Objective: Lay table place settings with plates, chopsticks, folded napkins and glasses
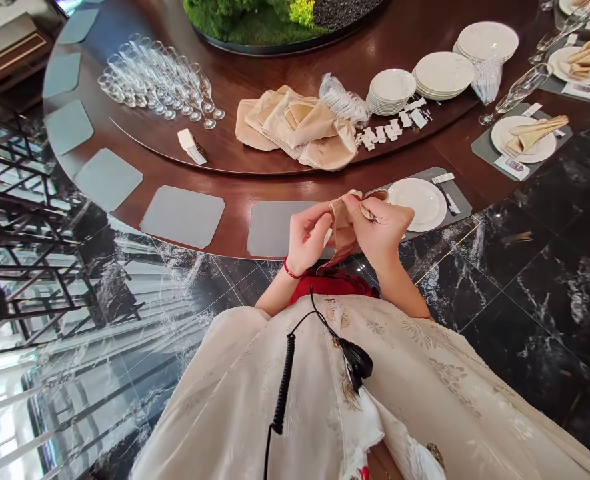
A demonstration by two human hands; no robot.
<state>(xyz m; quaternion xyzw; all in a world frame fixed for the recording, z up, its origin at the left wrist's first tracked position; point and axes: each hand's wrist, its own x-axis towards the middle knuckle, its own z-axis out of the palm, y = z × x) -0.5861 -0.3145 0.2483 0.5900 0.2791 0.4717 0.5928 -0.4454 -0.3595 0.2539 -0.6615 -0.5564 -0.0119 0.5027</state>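
Observation:
My left hand (307,237) and my right hand (377,230) are raised just over the table's near edge, pinching a champagne-coloured cloth napkin (342,233) between them. Its lower end hangs in folds below my fingers. A red cord bracelet (291,269) circles my left wrist. Just beyond my right hand lies a white porcelain plate (417,203) on a grey placemat (452,193), with a folded card and a small utensil beside it. Another grey placemat (275,230) lies under and behind my left hand. My fingers hide part of the napkin.
A dark wooden round table (235,193) holds a turntable with a stack of napkins (295,127), stacked white plates (442,75), clustered wine glasses (159,83) and a moss centrepiece (249,17). Several place settings line its right side. Black marble floor (525,267) lies below.

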